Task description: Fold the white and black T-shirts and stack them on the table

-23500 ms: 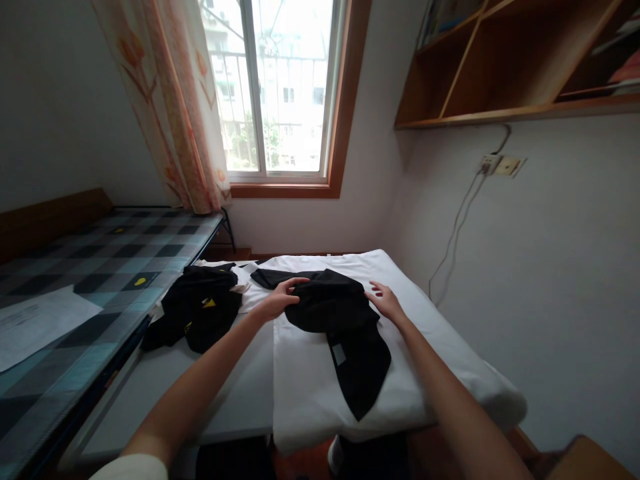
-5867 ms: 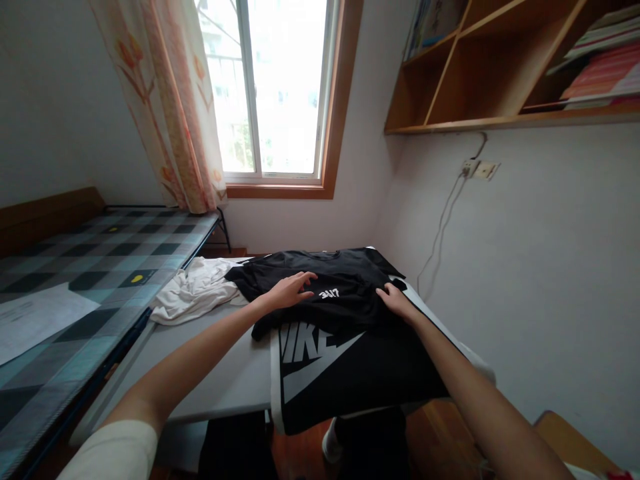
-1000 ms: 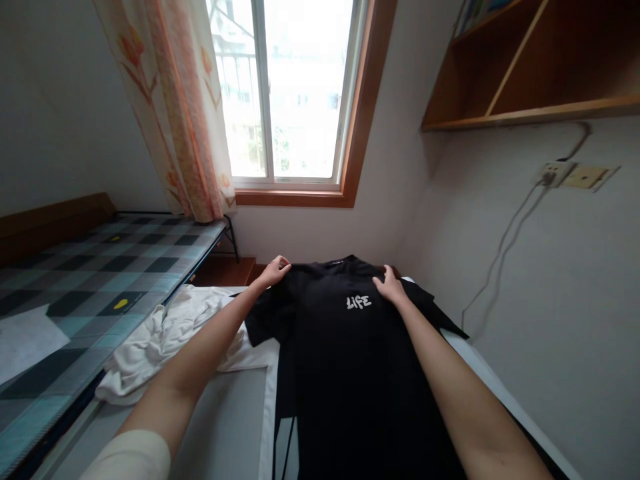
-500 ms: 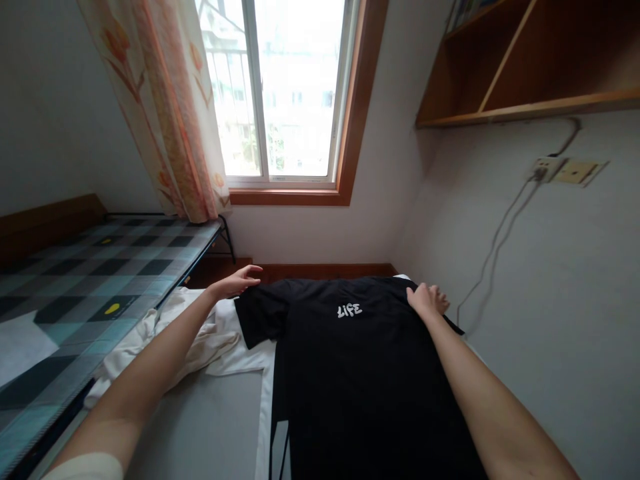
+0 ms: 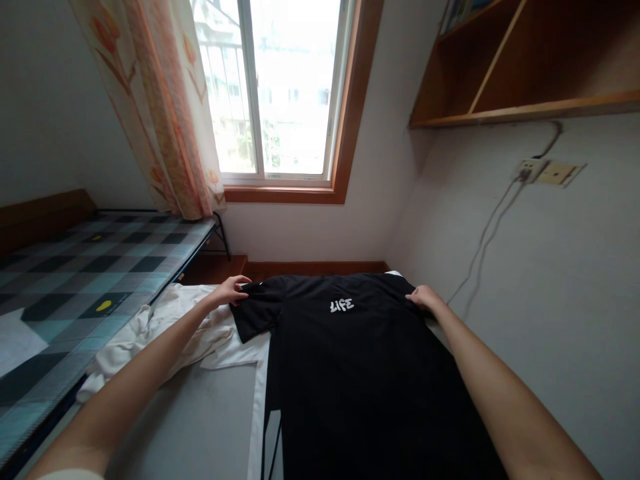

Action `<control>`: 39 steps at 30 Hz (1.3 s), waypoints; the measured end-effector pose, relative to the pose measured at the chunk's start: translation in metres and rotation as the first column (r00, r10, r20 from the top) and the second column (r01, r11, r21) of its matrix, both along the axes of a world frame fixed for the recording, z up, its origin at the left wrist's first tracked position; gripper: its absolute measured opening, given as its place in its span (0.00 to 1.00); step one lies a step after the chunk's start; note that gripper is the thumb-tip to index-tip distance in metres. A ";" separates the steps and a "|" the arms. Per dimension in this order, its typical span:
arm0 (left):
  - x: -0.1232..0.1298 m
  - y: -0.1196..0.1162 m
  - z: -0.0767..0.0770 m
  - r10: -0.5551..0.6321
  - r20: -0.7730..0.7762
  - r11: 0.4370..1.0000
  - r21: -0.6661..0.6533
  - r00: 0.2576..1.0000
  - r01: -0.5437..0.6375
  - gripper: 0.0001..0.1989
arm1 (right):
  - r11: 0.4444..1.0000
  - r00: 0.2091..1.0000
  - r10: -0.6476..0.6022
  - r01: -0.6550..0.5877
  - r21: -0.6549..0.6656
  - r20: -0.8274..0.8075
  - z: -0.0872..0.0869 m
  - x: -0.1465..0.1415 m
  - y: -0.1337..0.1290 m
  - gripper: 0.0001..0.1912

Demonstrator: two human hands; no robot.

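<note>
Spreading the black shirt (image 5: 360, 373) flat over the table (image 5: 200, 413), I had my left hand (image 5: 230, 292) at one sleeve, fingers parted, my right hand (image 5: 425, 297) curled at the opposite edge, grip unclear, the next move seemingly calling for straightened sleeves.

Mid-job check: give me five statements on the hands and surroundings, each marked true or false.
1. The black short-sleeved fabric T-shirt is spread out, white lettering showing. True.
2. The left hand rests on that lettering. False: it is at the left sleeve's outer edge.
3. The right hand is at the T-shirt's upper right edge. True.
4. The crumpled white cloth lies right of the T-shirt. False: it lies left.
5. A white paper sheet lies on the teal-and-black checked mattress. True.
</note>
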State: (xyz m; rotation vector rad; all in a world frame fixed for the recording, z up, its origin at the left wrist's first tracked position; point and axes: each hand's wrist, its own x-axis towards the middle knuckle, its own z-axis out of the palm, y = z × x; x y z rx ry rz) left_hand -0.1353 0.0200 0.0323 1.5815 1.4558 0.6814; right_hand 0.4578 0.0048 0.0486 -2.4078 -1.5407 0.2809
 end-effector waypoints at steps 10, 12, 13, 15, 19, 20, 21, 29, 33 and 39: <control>0.042 -0.068 0.005 0.241 -0.377 0.816 0.577 0.894 0.023 0.17 | 0.994 1.000 0.011 -0.010 0.108 -0.015 0.006 0.010 -0.033 0.20; 0.056 -0.088 0.007 0.189 -0.389 0.813 0.577 0.901 0.078 0.14 | 0.991 0.989 0.088 -0.075 0.113 -0.117 0.006 0.009 -0.047 0.20; 0.062 -0.099 0.008 0.125 -0.386 0.838 0.535 0.914 0.111 0.12 | 0.989 0.977 0.122 -0.104 0.109 -0.175 0.007 0.008 -0.055 0.19; 0.074 -0.119 0.006 -0.040 -0.364 0.899 0.392 0.930 0.193 0.12 | 0.984 0.947 0.176 -0.165 0.064 -0.270 0.009 0.008 -0.072 0.14; 0.092 -0.154 0.001 -0.215 -0.355 0.918 0.244 0.910 0.312 0.15 | 0.961 0.941 0.198 -0.241 -0.136 -0.274 0.008 0.011 -0.107 0.10; 0.096 -0.160 0.000 -0.214 -0.366 0.915 0.248 0.906 0.317 0.16 | 0.956 0.950 0.200 -0.243 -0.165 -0.239 0.007 0.012 -0.115 0.10; 0.100 -0.166 -0.001 -0.205 -0.374 0.915 0.256 0.904 0.313 0.17 | 0.955 0.958 0.204 -0.240 -0.173 -0.200 0.005 0.013 -0.124 0.11; 0.119 -0.189 -0.001 -0.081 -0.318 0.929 0.319 0.945 0.187 0.17 | 0.964 0.989 0.150 -0.150 -0.219 -0.015 -0.005 0.012 -0.178 0.12; 0.121 -0.204 -0.005 -0.076 -0.324 0.926 0.327 0.943 0.187 0.15 | 0.965 0.988 0.132 -0.110 -0.236 0.077 -0.004 0.010 -0.200 0.09; 0.126 -0.223 -0.014 -0.057 -0.364 0.922 0.337 0.930 0.188 0.15 | 0.984 0.967 0.180 -0.176 -0.042 0.181 0.004 -0.002 -0.231 0.08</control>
